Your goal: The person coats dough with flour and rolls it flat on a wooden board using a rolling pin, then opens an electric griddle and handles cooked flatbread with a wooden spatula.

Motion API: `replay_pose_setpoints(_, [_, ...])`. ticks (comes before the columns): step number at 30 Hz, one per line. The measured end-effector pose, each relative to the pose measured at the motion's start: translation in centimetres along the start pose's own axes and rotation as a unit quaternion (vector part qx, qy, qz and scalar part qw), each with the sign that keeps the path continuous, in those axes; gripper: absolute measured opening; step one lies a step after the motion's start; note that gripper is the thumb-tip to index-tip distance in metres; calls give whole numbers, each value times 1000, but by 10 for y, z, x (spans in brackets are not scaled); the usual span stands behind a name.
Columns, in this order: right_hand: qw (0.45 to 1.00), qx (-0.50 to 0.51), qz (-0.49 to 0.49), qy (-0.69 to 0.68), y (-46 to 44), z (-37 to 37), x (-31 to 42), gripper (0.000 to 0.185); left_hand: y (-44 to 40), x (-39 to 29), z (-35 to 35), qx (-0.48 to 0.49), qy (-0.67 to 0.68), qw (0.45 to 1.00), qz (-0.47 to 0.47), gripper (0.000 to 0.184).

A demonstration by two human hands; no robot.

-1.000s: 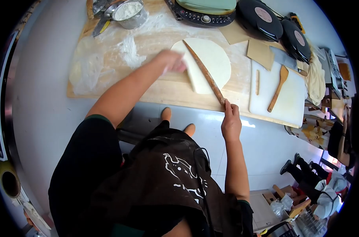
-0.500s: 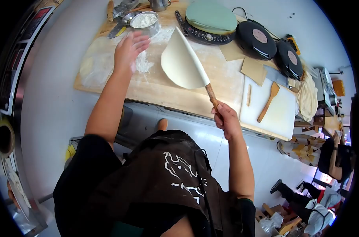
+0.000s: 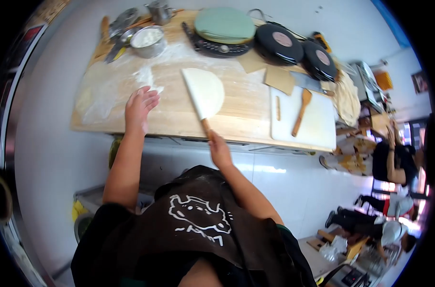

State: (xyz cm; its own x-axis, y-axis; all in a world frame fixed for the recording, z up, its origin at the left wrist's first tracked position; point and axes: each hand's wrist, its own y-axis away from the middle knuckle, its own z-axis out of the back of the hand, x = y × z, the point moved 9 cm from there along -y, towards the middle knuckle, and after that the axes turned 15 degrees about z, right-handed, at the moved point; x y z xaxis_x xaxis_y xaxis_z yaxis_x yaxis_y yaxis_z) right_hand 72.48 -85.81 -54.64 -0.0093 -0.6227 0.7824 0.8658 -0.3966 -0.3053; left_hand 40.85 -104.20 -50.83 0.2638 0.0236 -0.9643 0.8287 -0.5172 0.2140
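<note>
My right hand [image 3: 220, 149] is closed around the near end of a wooden rolling pin [image 3: 206, 127] at the front edge of the worktop. Over the rest of the pin hangs a thin, pale sheet of dough [image 3: 209, 93], its rounded free part spread to the right. Whether that part touches the wood is hard to tell. My left hand [image 3: 141, 109] holds nothing; its fingers are apart, beside a patch of loose flour [image 3: 144, 76] on the wooden worktop [image 3: 246, 112].
Behind stand a metal bowl of flour [image 3: 148, 42], a green-lidded electric griddle [image 3: 224, 24] and two black round appliances [image 3: 278, 43] [image 3: 321, 65]. Right of the dough, a wooden spatula [image 3: 301, 112] lies on a white cutting board [image 3: 320, 128]. Another person [image 3: 394, 162] stands at far right.
My right hand has moved left, and the pin now leans the other way. The dough's free part has gone from left of the pin to its right. My left hand has come nearer the front edge.
</note>
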Motion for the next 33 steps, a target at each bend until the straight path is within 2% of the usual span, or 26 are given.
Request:
replay_pose_setpoints(1, [999, 21, 16, 19, -2, -10, 11, 47, 3, 5, -9, 12, 6, 1000, 2, 45])
replay_pose_setpoints(2, [999, 52, -17, 0, -9, -5, 30, 49, 22, -9, -19, 11, 17, 1000, 12, 45])
replay_pose_setpoints(4, [985, 150, -67, 45, -8, -4, 18, 50, 47, -31, -36, 8, 19, 999, 38, 45])
replay_pose_setpoints(6, [974, 125, -61, 179, -22, 51, 17, 48, 54, -37, -47, 4, 4, 998, 56, 44])
replay_pose_setpoints(7, [983, 9, -43, 181, -17, 86, -11, 47, 53, -35, -52, 4, -3, 998, 58, 43])
replay_pose_setpoints(8, [970, -38, -54, 233, -11, 124, -42, 47, 53, -34, -57, 3, -10, 998, 60, 42])
replay_pose_setpoints(10, [916, -89, -118, 373, -8, 215, -55, 52, 49, -34, -74, -2, -64, 997, 48, 40])
replay_pose_setpoints(11, [896, -125, -100, 413, 0, 252, -63, 60, 50, -39, -86, -6, -91, 995, 41, 39])
replay_pose_setpoints(12, [870, -110, -183, 445, 7, 280, -81, 71, 60, -52, -112, -10, -119, 992, 34, 38])
replay_pose_setpoints(13, [867, -84, -202, 448, 12, 299, -93, 79, 69, -60, -139, -15, -149, 988, 29, 37])
replay_pose_setpoints(17, [866, 2, -269, 421, 16, 330, -150, 82, 70, -69, -266, -3, -325, 943, -68, 35])
replay_pose_setpoints(20, [895, -1, -270, 354, 19, 336, -192, 72, 51, -65, -357, 41, -407, 895, -177, 37])
replay_pose_setpoints(23, [904, 29, -336, 261, 35, 348, -200, 57, 25, -70, -438, 22, -508, 823, -252, 37])
replay_pose_setpoints(26, [950, -47, -218, 220, 44, 365, -187, 48, -14, -62, -503, 40, -546, 791, -272, 39])
replay_pose_setpoints(29, [953, -61, -254, 154, 47, 383, -183, 43, -50, -64, -562, 11, -552, 717, -427, 39])
replay_pose_setpoints(31, [956, -84, -256, 115, 54, 389, -180, 45, -83, -49, -584, 35, -627, 665, -404, 35])
replay_pose_setpoints(33, [964, -120, -208, 115, 52, 397, -180, 47, -118, -38, -600, 49, -684, 619, -383, 30])
